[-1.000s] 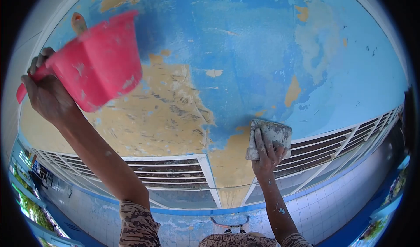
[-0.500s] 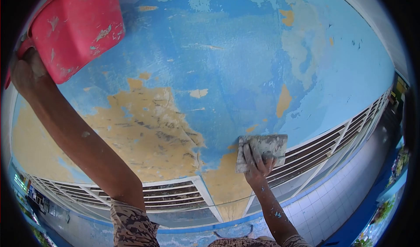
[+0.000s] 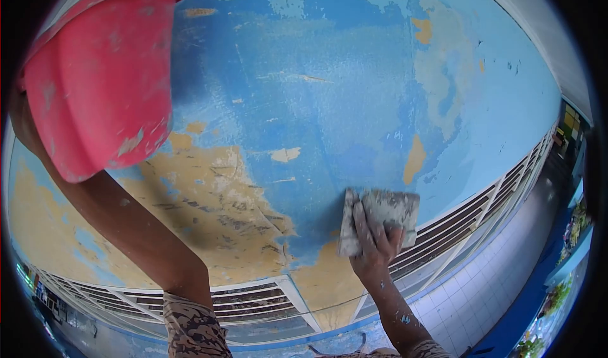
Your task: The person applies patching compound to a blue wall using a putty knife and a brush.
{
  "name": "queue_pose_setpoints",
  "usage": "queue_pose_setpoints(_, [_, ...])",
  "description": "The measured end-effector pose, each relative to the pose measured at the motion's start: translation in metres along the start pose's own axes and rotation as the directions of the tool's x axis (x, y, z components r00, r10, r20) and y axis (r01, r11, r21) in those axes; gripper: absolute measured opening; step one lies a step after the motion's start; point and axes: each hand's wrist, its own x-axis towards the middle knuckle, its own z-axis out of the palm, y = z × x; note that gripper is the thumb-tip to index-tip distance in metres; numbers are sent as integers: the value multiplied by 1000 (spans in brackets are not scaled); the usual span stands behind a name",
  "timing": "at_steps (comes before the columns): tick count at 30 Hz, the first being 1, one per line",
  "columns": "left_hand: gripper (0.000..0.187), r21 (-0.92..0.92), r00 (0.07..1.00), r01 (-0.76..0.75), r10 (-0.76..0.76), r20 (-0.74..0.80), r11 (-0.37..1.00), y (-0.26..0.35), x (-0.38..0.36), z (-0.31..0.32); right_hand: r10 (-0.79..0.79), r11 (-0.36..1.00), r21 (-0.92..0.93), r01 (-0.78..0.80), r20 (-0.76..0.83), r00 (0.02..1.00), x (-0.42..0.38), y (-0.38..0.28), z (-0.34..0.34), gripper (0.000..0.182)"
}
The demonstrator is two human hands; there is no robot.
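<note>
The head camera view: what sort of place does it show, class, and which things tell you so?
Probably a walkway or porch along a building: a patchy blue wall with slatted windows, pale tiles below, and green plants at the right edge.

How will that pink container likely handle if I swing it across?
The pink container looks like molded plastic, so it is probably stiff: its lipped rim and curved wall show no sag. The shell is likely light for its size, though the inside is hidden, so any load is unknown. Held by the left hand at one side, it may tip if swung.
</note>
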Motion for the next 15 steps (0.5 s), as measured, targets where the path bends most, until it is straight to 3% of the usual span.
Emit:
queue_pose_setpoints(5, [39, -163, 998, 69, -68, 12, 984, -49, -29, -21, 4, 998, 64, -6, 43, 999, -4, -2, -3, 54])
queue_pose_setpoints(6, [36, -193, 997, 78, -77, 15, 978, -27, -74, 107, -11, 998, 62, 8, 43, 999, -14, -4, -2, 54])
queue_pose_setpoints(7, [34, -220, 996, 87, -84, 20, 972, -10, -102, 172, -10, 997, 71, 5, 63, 998, -20, -6, -2, 54])
queue_pose_setpoints(10, [28, -286, 992, 123, -115, 43, 950, 22, -150, 268, -6, 998, 59, 5, 18, 1000, -21, -5, -1, 46])
queue_pose_setpoints(11, [26, -307, 991, 131, -121, 53, 942, 28, -157, 280, -3, 998, 62, 2, 17, 1000, -17, -7, -5, 46])
queue_pose_setpoints(13, [24, -353, 990, 137, -118, 76, 926, -52, -55, 24, 39, 997, 67, -41, 32, 999, -7, -13, -11, 52])
queue_pose_setpoints(14, [24, -374, 989, 143, -119, 86, 916, -18, -102, 140, 40, 997, 69, -42, 29, 999, -6, -15, -8, 52])
queue_pose_setpoints(15, [24, -394, 988, 150, -122, 94, 907, -1, -125, 188, 43, 996, 74, -43, 5, 999, -7, -15, -2, 52])
